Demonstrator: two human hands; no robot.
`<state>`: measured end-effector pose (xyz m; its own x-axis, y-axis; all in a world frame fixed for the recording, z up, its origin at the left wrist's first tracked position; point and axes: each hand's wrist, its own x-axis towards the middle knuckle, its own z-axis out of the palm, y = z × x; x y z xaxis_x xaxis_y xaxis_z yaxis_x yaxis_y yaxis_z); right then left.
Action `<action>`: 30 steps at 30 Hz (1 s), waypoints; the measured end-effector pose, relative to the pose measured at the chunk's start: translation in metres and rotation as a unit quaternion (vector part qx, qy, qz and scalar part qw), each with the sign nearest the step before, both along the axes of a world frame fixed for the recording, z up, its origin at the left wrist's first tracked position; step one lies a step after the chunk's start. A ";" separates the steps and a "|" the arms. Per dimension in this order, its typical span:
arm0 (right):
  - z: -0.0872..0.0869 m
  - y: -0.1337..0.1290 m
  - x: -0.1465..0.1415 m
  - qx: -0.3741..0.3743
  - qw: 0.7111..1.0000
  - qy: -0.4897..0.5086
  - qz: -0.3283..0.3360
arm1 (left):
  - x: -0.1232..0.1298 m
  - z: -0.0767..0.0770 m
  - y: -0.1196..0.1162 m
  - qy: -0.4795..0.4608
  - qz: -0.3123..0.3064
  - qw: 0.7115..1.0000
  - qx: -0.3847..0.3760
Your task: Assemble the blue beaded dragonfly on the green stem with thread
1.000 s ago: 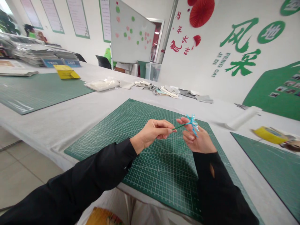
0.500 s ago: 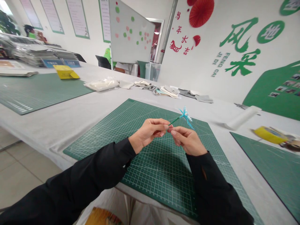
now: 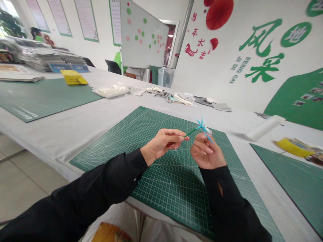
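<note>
My left hand (image 3: 168, 140) pinches the green stem of a small artificial flower (image 3: 202, 126) between thumb and fingertips. The stem slants up to the right, ending in thin light-blue petals and white pearl-like beads. Around the lower blue petals, my right hand (image 3: 207, 151) is closed, its fingers curled and its fingertips at the flower's head; exactly what they pinch is partly hidden. Both hands hover over a green cutting mat (image 3: 161, 188) with a white grid.
Another cutting mat (image 3: 47, 97) lies left with a yellow folded card (image 3: 73, 78); a third mat (image 3: 290, 181) lies right. Cloth pieces (image 3: 181, 98) and a plastic-wrapped white pack (image 3: 112, 90) line the back. A white roll (image 3: 264, 128) and yellow tape (image 3: 294, 147) are at right.
My right hand has moved from the stem near my left fingertips up to the flower's blue head, turning with its fingers raised. My left hand still holds the stem.
</note>
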<state>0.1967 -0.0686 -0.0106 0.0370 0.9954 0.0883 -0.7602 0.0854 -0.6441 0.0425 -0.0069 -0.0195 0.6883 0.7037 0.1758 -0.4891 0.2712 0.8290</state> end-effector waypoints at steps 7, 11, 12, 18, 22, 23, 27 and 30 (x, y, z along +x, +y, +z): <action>-0.012 0.005 -0.009 -0.012 0.940 -0.270 -0.207 | 0.000 0.000 -0.001 0.012 -0.002 1.000 0.014; -0.013 0.000 -0.016 0.042 0.808 -0.522 -0.269 | -0.001 0.001 0.000 0.012 0.001 1.000 0.006; -0.012 -0.002 -0.016 0.061 0.788 -0.551 -0.267 | -0.001 0.001 0.000 0.008 0.000 1.000 0.000; -0.018 0.003 -0.007 0.100 0.799 -0.533 -0.258 | -0.001 0.000 0.001 -0.013 -0.011 1.000 -0.016; -0.025 0.010 -0.006 0.075 0.882 -0.401 -0.235 | -0.002 0.001 -0.001 -0.020 -0.003 1.000 -0.003; -0.026 0.011 -0.006 0.067 0.897 -0.371 -0.232 | -0.002 0.001 -0.002 -0.023 -0.005 1.000 0.004; -0.022 0.009 -0.006 0.077 0.913 -0.337 -0.214 | -0.004 0.004 -0.005 -0.023 -0.025 0.999 0.027; -0.022 0.008 0.001 0.102 0.872 -0.419 -0.230 | -0.005 0.005 -0.006 0.001 -0.065 0.997 0.047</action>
<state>0.1977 -0.0602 -0.0322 0.2653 0.8531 0.4493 0.1155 0.4345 -0.8932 0.0379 -0.0133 -0.0149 0.7733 0.5891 0.2345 -0.4525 0.2538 0.8549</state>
